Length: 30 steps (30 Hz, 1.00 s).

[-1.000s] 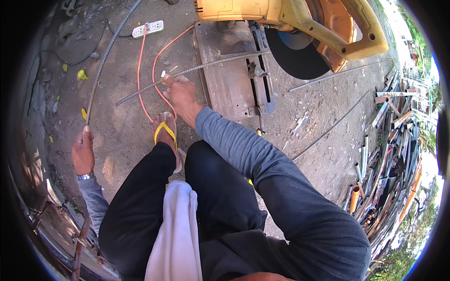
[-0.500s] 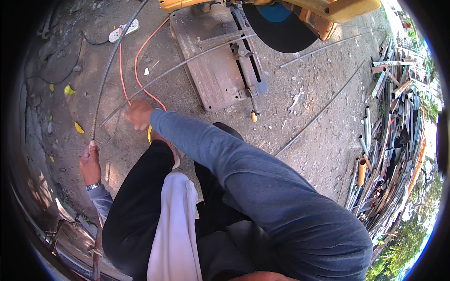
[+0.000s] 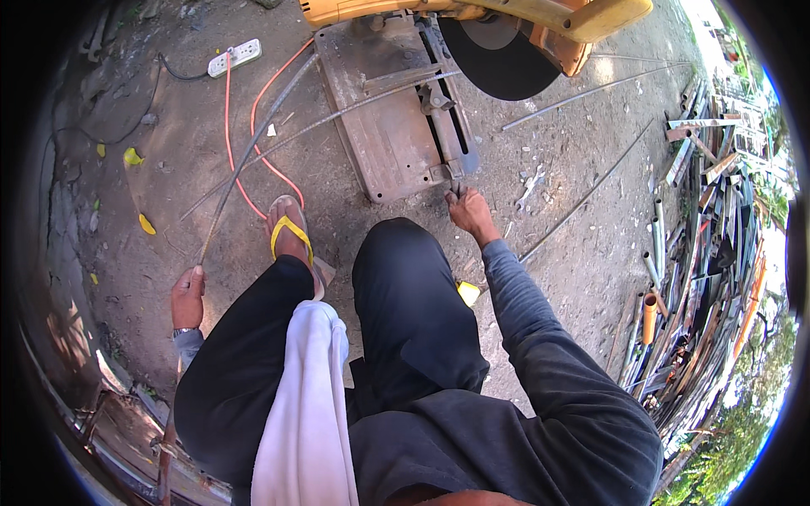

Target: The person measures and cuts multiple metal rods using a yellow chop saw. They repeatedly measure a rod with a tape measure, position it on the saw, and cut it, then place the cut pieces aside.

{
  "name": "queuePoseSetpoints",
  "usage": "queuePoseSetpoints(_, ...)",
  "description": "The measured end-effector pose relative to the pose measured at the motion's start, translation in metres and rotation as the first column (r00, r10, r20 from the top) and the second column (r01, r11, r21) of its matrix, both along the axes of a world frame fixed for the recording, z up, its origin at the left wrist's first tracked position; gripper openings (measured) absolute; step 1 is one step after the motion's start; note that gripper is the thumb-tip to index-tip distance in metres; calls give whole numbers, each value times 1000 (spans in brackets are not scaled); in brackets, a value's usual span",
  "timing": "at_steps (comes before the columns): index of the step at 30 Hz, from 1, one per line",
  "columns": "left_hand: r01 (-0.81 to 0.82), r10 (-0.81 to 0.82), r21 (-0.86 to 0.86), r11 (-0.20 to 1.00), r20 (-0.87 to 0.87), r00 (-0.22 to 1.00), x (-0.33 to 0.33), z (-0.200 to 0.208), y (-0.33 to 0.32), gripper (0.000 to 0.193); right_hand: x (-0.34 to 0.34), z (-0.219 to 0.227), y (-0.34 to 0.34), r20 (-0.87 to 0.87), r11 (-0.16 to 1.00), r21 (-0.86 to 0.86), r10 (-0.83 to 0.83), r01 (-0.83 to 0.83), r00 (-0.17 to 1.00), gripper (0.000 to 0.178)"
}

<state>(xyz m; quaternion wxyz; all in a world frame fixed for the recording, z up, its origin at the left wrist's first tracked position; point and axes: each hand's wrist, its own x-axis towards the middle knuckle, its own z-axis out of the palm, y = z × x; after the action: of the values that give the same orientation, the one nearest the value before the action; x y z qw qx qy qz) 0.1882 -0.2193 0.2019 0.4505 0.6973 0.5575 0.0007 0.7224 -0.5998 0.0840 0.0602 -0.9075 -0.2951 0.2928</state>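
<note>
My left hand (image 3: 188, 297) pinches the near end of a long steel rod (image 3: 238, 173), which slants up and away to the right toward the saw's base. At the front of a yellow cut-off saw (image 3: 582, 25), my right hand (image 3: 474, 214) is closed round the clamp's crank handle, whose grip it hides. A second steel rod (image 3: 295, 135) runs across the saw's rusty base plate (image 3: 384, 156) to the clamp (image 3: 435, 97). The dark cutting disc (image 3: 498, 63) stands to the right of the clamp.
A white power strip (image 3: 234, 57) and an orange cord (image 3: 229, 126) lie left of the saw. More rods (image 3: 591, 190) and a spanner (image 3: 531, 187) are on the dirt to the right. A heap of scrap metal and pipes (image 3: 700, 244) lines the right side.
My right hand has swung from the left side across to the clamp handle and gripped it. The rod in my left hand has tilted rightward, its far end now toward the saw base.
</note>
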Motion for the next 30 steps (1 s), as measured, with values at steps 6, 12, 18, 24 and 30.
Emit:
queuePoseSetpoints(6,3,-3,3,1000,-46,999,41,10,3,49,-23,52,20,69,990,-105,-88,95,994,48)
queuePoseSetpoints(12,112,-95,120,986,-139,986,53,4,3,49,-12,52,21,-35,991,-38,-132,131,991,51)
queuePoseSetpoints(18,147,-130,86,985,-172,976,45,-2,-10,49,-24,93,41,-54,872,383,-308,305,950,46)
queuePoseSetpoints(24,131,-119,79,988,-141,983,38,-6,-17,49,-25,81,44,260,856,479,-351,196,900,38)
queuePoseSetpoints(30,75,-76,-11,997,-110,991,27,-12,-16,45,-20,74,-25,-33,797,422,-464,433,885,38)
